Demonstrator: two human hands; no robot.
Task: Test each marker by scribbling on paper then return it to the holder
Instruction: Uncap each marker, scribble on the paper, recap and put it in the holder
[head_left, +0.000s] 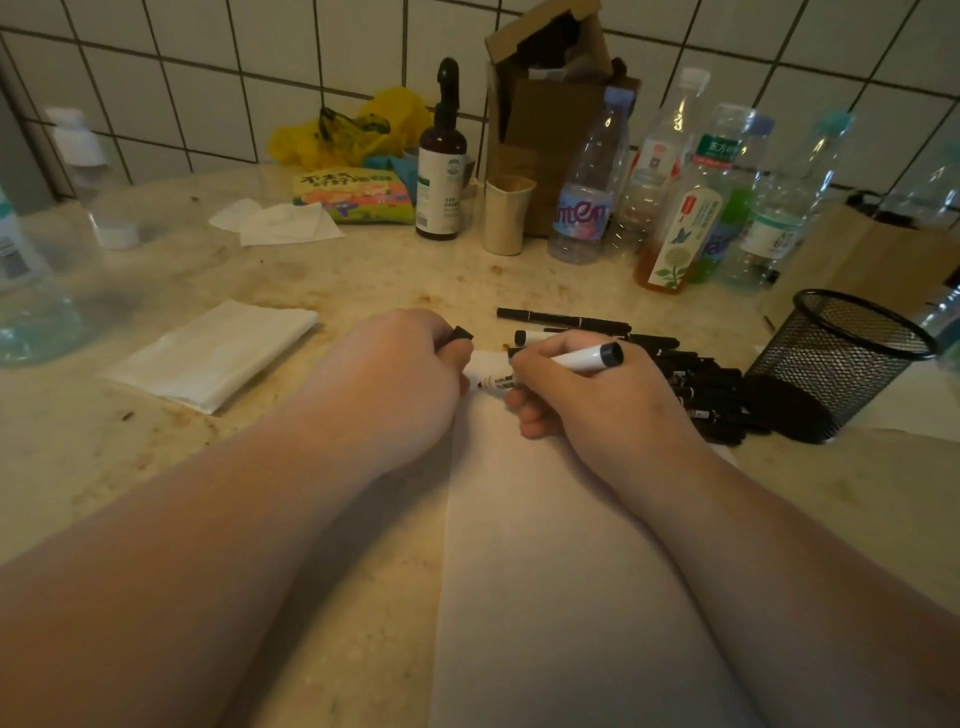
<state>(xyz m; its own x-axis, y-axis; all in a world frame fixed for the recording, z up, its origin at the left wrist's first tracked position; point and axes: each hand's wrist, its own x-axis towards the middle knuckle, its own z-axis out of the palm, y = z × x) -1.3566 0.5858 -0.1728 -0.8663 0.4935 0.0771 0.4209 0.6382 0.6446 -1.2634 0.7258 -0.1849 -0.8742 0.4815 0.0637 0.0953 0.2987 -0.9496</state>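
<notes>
My fingers on the left hand (395, 374) are curled tight around a small black cap (461, 333), whose end pokes out between thumb and knuckles. Just to the right, the fingers of my right hand (587, 410) wrap around a white marker (582, 358) with a black end, its barrel slanting up to the right; its tip is hidden between my two fists, so I cannot tell whether it touches the page. Both hands sit at the far end of a white sheet of paper (545, 545) that runs down between my forearms on the mottled beige counter (363, 280).

Off to the left lies a folded white cloth (218, 353), with crumpled tissues (280, 223) farther back (near a colourful snack packet (353, 195)). A dark pump bottle (441, 161) and a paper cup (506, 213) stand toward the middle back, in front of a brown cardboard box (550, 109). Right of those is a cluster of plastic bottles (691, 197) against the tiled wall.

Just beyond my right hand lies a heap of black markers (696, 384) on the counter, and right beside them stands the black mesh holder (831, 364), upright; I think it holds nothing, though its inside is dim.
</notes>
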